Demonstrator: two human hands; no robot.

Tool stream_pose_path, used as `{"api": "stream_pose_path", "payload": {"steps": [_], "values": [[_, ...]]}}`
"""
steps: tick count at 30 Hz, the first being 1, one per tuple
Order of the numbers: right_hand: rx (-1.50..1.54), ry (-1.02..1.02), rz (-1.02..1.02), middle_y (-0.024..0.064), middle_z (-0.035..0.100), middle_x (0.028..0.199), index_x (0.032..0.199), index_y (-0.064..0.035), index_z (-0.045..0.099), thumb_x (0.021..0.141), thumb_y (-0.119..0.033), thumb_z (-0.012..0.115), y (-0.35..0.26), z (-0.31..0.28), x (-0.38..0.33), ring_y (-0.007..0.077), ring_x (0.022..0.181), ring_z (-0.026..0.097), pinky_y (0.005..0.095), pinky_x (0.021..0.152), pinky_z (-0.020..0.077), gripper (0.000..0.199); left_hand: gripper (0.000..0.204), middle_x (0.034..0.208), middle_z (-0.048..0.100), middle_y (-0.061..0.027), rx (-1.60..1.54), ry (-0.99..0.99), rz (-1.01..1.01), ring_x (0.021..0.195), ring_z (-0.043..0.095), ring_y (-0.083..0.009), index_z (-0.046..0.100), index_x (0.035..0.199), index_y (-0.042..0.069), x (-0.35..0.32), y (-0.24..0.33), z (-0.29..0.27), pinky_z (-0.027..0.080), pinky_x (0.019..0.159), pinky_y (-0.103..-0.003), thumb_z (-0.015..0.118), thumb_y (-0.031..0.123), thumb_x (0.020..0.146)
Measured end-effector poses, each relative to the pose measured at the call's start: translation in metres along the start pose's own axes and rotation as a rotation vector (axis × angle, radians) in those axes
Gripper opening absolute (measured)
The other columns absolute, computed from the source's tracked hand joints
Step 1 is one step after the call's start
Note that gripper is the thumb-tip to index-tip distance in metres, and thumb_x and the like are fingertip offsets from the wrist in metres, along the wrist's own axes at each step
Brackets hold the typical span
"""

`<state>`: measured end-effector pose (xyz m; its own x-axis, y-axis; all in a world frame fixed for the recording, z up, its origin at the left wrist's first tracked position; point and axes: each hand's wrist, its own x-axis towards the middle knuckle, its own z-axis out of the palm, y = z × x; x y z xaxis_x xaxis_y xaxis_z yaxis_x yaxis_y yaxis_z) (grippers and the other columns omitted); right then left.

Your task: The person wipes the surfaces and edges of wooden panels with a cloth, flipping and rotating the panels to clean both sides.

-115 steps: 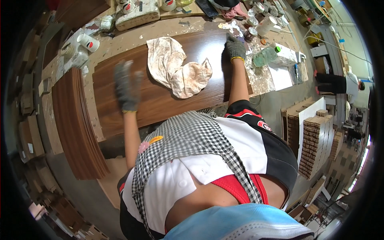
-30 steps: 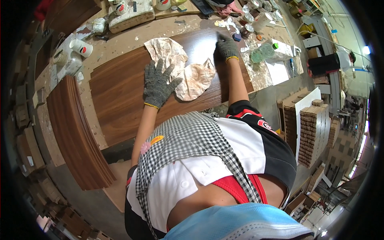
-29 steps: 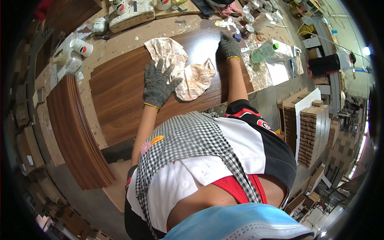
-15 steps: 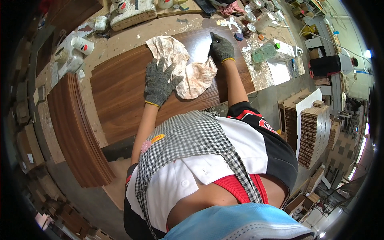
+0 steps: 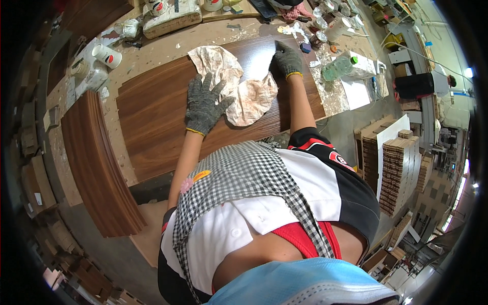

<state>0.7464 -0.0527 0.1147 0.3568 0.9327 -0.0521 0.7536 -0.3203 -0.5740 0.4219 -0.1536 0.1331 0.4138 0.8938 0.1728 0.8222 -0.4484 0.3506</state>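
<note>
A dark brown wood-grain board (image 5: 157,127) lies on the worktable before me, with others seemingly beneath it. Across its middle is spread a crumpled, stained whitish cloth (image 5: 249,101). My left hand (image 5: 203,104), in a grey knitted glove, rests flat with fingers spread, partly on the board and partly on the cloth's left edge. Beyond the cloth's right side, my right hand (image 5: 288,60), gloved alike, is on the board near its far right end, next to a bright glare patch. Its fingers are curled together; whatever they may hold is hidden.
A stack of brown panels (image 5: 96,162) stands at the left. Paper cups (image 5: 107,56) and a paint-spotted block (image 5: 170,20) sit along the far side. To the right are a green-capped bottle (image 5: 338,68), several jars, and stacked cardboard (image 5: 399,173). Another person (image 5: 422,83) stands farther off.
My right hand has shifted slightly to the right along the board. My left hand stays spread against the cloth, which looks nearly unchanged.
</note>
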Motion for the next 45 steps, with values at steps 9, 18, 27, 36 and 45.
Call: {"api": "stream_pose_path", "payload": {"steps": [9,18,27,36,45], "values": [[-0.042,-0.039,-0.079,0.0147,0.066,0.125,0.127,-0.0157,0.067,0.097,-0.034,0.05,-0.007,0.0,-0.004,0.0343,0.119,0.061,0.0409,0.103,0.0464,0.039,0.06,0.148,0.046,-0.0251,0.004,0.022,0.016,0.138,0.036,-0.0475,0.065,0.132,0.014,0.0,-0.001,0.0,0.022,0.118,-0.058,0.068,0.054,0.088],[-0.051,-0.131,-0.119,0.0103,0.067,0.125,0.131,-0.0256,0.065,0.09,-0.032,0.055,-0.06,0.007,-0.042,0.032,0.114,0.064,0.0393,0.1,0.0491,0.043,0.062,0.149,0.046,-0.0245,-0.043,0.018,0.004,0.14,0.034,-0.0473,0.066,0.131,0.011,-0.001,-0.001,0.001,0.018,0.119,-0.058,0.068,0.056,0.087],[0.024,-0.1,-0.014,0.0125,0.068,0.122,0.134,-0.0239,0.062,0.093,-0.029,0.057,-0.045,0.013,-0.033,0.0332,0.111,0.065,0.042,0.095,0.0511,0.041,0.063,0.148,0.046,-0.0265,-0.076,0.065,0.03,0.139,0.035,-0.0471,0.067,0.129,0.01,-0.001,-0.003,0.002,0.024,0.118,-0.056,0.071,0.055,0.085],[0.017,-0.191,-0.116,0.0137,0.067,0.124,0.136,-0.0232,0.062,0.092,-0.032,0.056,-0.074,0.037,-0.049,0.0339,0.112,0.065,0.0427,0.099,0.0495,0.046,0.065,0.141,0.052,-0.0232,-0.196,-0.022,0.241,0.131,0.049,-0.0395,0.06,0.13,0.002,-0.025,0.0,-0.003,0.034,0.114,-0.049,0.072,0.046,0.084],[-0.019,-0.188,-0.291,0.0142,0.068,0.122,0.138,-0.0272,0.059,0.09,-0.035,0.058,-0.08,0.065,-0.058,0.035,0.112,0.064,0.0442,0.097,0.0497,0.048,0.041,0.112,0.062,-0.0201,0.073,0.477,-0.43,0.103,0.06,-0.0359,0.061,0.118,0.002,-0.129,-0.074,-0.068,0.049,0.091,-0.045,0.07,0.03,0.09]]}}
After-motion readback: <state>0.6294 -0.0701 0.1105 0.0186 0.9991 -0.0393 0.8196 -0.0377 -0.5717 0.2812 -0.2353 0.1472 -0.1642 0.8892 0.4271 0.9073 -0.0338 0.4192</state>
